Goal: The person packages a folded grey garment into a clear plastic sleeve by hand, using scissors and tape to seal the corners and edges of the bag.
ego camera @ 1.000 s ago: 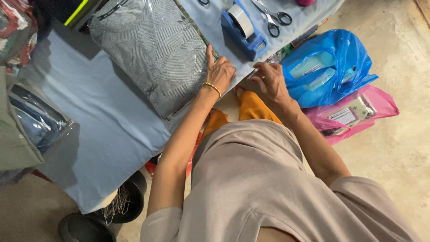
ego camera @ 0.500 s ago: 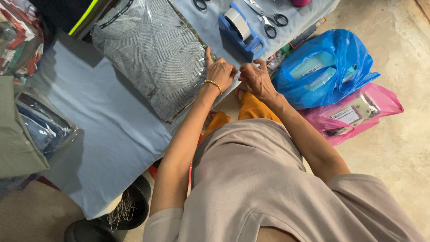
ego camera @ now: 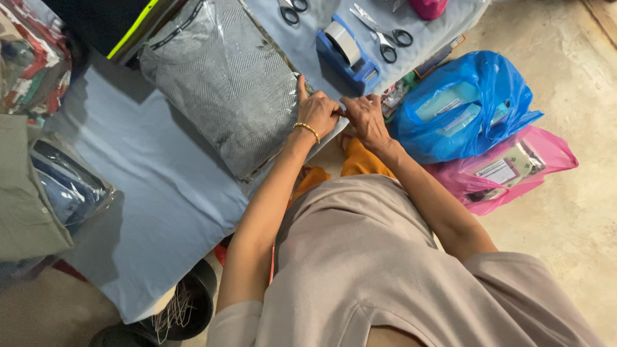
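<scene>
- Sealing step, by the look of it: left hand point(ego camera: 316, 110) pressing the bagged grey garment point(ego camera: 225, 80) at its near-right edge on the tabletop point(ego camera: 154, 186), fingers together, one extended.
- Right hand point(ego camera: 365, 117) alongside, fingers pinched at the bag's flap.
- Next likely needs tape from the blue dispenser point(ego camera: 347, 51), just beyond.
</scene>
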